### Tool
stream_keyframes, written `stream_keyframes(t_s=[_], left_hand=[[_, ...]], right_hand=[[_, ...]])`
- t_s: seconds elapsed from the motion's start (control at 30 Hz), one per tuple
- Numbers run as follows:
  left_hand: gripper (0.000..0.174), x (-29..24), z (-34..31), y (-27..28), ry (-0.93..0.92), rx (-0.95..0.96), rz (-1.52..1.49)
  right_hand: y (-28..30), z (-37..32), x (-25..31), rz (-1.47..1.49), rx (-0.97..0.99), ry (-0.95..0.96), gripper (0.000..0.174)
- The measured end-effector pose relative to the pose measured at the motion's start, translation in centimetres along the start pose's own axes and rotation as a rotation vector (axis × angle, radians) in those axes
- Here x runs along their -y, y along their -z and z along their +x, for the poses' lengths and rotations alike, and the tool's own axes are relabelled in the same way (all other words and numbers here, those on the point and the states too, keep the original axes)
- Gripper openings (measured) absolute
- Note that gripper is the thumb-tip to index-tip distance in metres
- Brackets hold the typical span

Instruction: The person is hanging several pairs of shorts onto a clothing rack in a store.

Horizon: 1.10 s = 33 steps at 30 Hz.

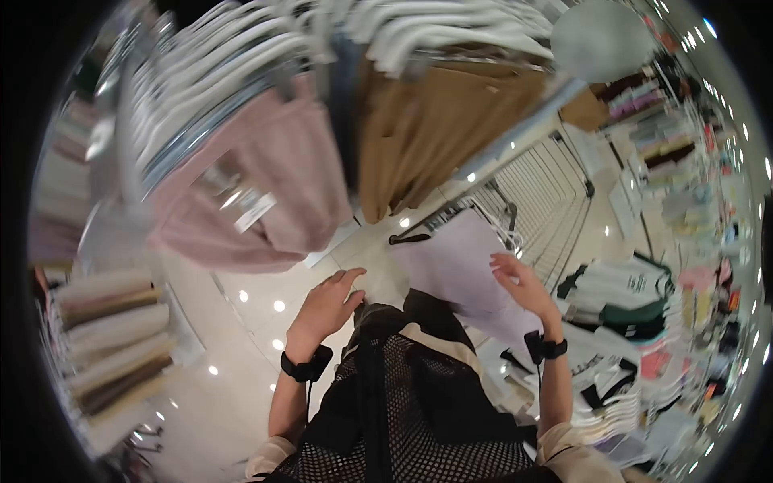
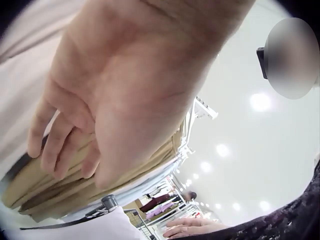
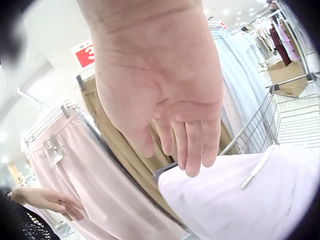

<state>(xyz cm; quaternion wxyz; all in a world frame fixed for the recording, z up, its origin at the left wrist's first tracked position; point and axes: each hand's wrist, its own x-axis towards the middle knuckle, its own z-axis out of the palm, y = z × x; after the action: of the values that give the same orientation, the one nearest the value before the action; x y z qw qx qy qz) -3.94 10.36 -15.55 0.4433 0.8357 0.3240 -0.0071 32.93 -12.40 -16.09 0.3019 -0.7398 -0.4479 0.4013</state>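
Note:
A pale lavender garment [image 1: 467,270] with a white drawstring lies draped over the handle end of a wire shopping cart [image 1: 547,201]. Over its right side hovers my right hand [image 1: 523,286], fingers loosely extended and holding nothing. In the right wrist view the fingertips overlap the garment's top edge [image 3: 200,175]. My left hand [image 1: 326,306] hangs in the air with relaxed, slightly bent fingers and nothing in them. Nearest to it, on a rack ahead, are pink trousers [image 1: 282,177]; brown trousers [image 1: 435,121] hang to their right.
White hangers [image 1: 217,72] fill the rack above the trousers. Folded clothes [image 1: 121,346] are stacked at the left. At the right hang white and green tops [image 1: 628,286]. Pale tiled floor [image 1: 233,322] shows between the displays. A cardboard box [image 3: 287,77] stands beyond the cart.

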Motion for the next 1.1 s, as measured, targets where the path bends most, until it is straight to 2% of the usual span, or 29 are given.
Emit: stream_keyframes(t_s=[0.13, 0.2, 0.23, 0.37, 0.43, 0.53, 0.6, 0.63, 0.73, 0.77, 0.87, 1.0, 1.03, 1.1], left_hand=[[0.042, -6.6, 6.9, -2.8, -0.105, -0.047, 0.001], [0.043, -9.6, 10.4, -5.5, -0.136, -0.092, 0.024], [0.043, -10.8, 12.2, -6.7, -0.12, -0.053, 0.041], [0.042, -14.1, 18.9, -11.8, -0.174, -0.043, 0.106], [0.042, -14.4, 21.8, -14.5, -0.191, -0.009, 0.171], [0.04, -13.1, 23.8, -18.0, -0.164, -0.005, 0.315], [0.039, -12.6, 24.2, -19.3, -0.186, -0.023, 0.507], [0.036, -12.5, 24.4, -20.0, -0.197, -0.102, 0.511], [0.032, -12.3, 24.7, -20.3, -0.161, -0.139, 0.496], [0.029, -12.6, 24.9, -20.4, -0.156, -0.165, 0.504], [0.027, -12.6, 25.2, -20.6, -0.115, -0.192, 0.447], [0.025, -12.9, 25.4, -20.9, -0.113, -0.221, 0.446], [0.025, -12.8, 25.4, -20.8, -0.119, -0.218, 0.45], [0.026, -12.5, 25.2, -20.6, -0.132, -0.209, 0.449]], right_hand=[[4.6, -0.7, -7.2, 0.143, -0.248, -0.042, 0.033], [6.8, -0.2, -13.1, 0.185, -0.382, -0.093, 0.032], [7.6, 0.2, -16.3, 0.207, -0.44, -0.126, 0.031], [9.5, 3.3, -29.0, 0.035, -0.535, -0.283, 0.038], [9.6, 5.4, -35.0, -0.034, -0.337, -0.474, 0.049], [8.2, 8.7, -40.3, -0.066, -0.127, -0.566, 0.064], [6.9, 10.1, -41.5, -0.005, 0.077, -0.594, 0.072], [6.9, 10.7, -41.2, 0.021, 0.175, -0.603, 0.076], [6.7, 11.3, -38.3, 0.062, 0.35, -0.605, 0.083], [6.4, 11.3, -38.5, 0.016, 0.353, -0.534, 0.085], [8.5, 9.8, -36.2, 0.025, 0.295, -0.534, 0.087], [9.7, 7.1, -34.8, 0.038, 0.351, -0.462, 0.086], [9.9, 6.5, -34.4, 0.066, 0.311, -0.443, 0.075], [10.9, 6.1, -33.5, 0.057, 0.261, -0.356, 0.068]])
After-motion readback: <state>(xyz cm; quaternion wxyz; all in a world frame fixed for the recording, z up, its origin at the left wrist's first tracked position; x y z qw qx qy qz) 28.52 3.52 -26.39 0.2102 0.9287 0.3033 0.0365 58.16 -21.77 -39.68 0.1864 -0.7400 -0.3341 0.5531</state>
